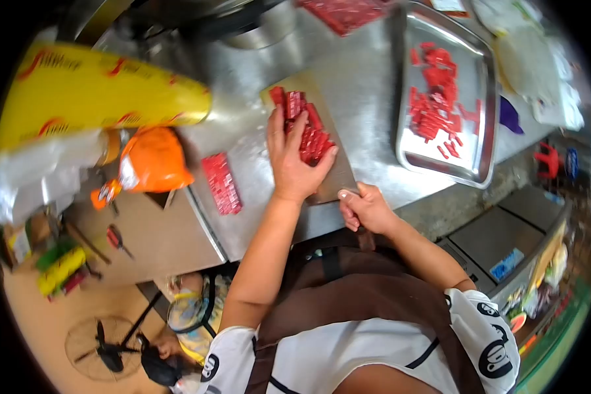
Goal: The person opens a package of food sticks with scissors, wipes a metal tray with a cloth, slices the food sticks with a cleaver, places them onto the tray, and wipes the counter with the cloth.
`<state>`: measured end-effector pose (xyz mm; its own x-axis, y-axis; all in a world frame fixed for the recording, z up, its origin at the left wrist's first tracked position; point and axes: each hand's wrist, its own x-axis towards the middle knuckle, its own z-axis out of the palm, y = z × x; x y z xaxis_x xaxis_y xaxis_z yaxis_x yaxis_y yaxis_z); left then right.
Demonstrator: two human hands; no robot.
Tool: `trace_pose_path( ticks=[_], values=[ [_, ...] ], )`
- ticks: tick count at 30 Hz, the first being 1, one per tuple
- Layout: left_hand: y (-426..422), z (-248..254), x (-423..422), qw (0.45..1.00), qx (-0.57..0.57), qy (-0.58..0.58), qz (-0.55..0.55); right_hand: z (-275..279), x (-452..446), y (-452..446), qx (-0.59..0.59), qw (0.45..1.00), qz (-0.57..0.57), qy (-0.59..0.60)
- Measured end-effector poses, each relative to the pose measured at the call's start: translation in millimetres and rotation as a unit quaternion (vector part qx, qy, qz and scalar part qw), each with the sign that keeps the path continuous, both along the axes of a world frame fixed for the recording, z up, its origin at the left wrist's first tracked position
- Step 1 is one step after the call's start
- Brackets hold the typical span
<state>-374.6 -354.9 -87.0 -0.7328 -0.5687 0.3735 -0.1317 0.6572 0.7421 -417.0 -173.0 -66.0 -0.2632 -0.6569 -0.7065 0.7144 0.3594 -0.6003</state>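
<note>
My left hand [297, 161] lies over a pile of glossy red pieces [316, 141], its thumb and fingers gripping around them. These pieces rest on a tan cutting board [337, 148] on the metal table. My right hand [368, 209] is closed around the brown handle of a knife [366, 241] at the board's near right corner. The knife's blade is hard to tell apart from the board. Left of the board lies a flat red slab [221, 184]. A metal tray [402, 98] at the right holds many small red strips [440, 92]. What the red stuff is, I cannot tell.
A big yellow printed roll [105, 88] and an orange bag [154, 161] sit on the left. Another red slab [343, 14] is at the far edge, near a metal pot [262, 29]. Plastic bags [525, 56] lie beyond the tray. Another person [190, 315] is at the lower left, near a fan [108, 348].
</note>
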Motion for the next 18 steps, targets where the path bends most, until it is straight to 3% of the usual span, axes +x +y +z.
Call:
trace_pose_path(
  ticks=[5, 9, 13, 18],
  values=[
    [42.8, 40.3, -58.6, 0.993, -0.004, 0.063, -0.104, 49.2, -20.9, 47.9, -0.019, 0.996, -0.088, 0.022],
    [89.8, 64.4, -122.6, 0.968, 0.018, 0.136, -0.211, 80.1, -34.4, 93.1, 0.001, 0.965, -0.210, 0.157],
    [134.4, 54.7, -176.2, 0.947, 0.030, 0.190, -0.256, 101.4, -47.0, 116.1, 0.094, 0.911, -0.304, 0.263],
    [140.7, 33.2, -191.7, 0.976, -0.087, 0.033, -0.198, 98.1, -74.8, 144.2, 0.215, 0.837, -0.353, 0.358]
  ],
)
